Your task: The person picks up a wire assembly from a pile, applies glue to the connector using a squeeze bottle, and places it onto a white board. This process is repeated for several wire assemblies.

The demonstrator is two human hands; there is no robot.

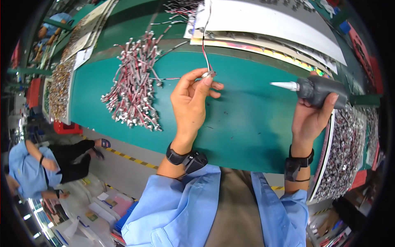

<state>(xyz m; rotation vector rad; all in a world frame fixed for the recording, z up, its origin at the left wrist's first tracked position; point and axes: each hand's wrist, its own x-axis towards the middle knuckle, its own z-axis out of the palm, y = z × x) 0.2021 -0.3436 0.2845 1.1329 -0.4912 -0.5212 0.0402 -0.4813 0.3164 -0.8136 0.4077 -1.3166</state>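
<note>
Pinched between the thumb and forefinger of my left hand point(191, 99) is a small silvery round part with a red, black and white wire lead point(204, 47) rising from it. My right hand point(308, 119) grips a dark grey squeeze bottle point(325, 91), tilted on its side. The bottle's pale cone nozzle point(284, 85) points left toward my left hand, well apart from the part. To the left of my left hand lies a heap of similar wired parts point(133, 82) on the green work mat point(234, 136).
White boards and sheets point(271, 24) are stacked at the back right. A tray of small metallic parts point(341, 152) stands at the right, and a tray of brownish parts point(59, 90) at the far left. A seated person point(37, 168) in blue is at lower left.
</note>
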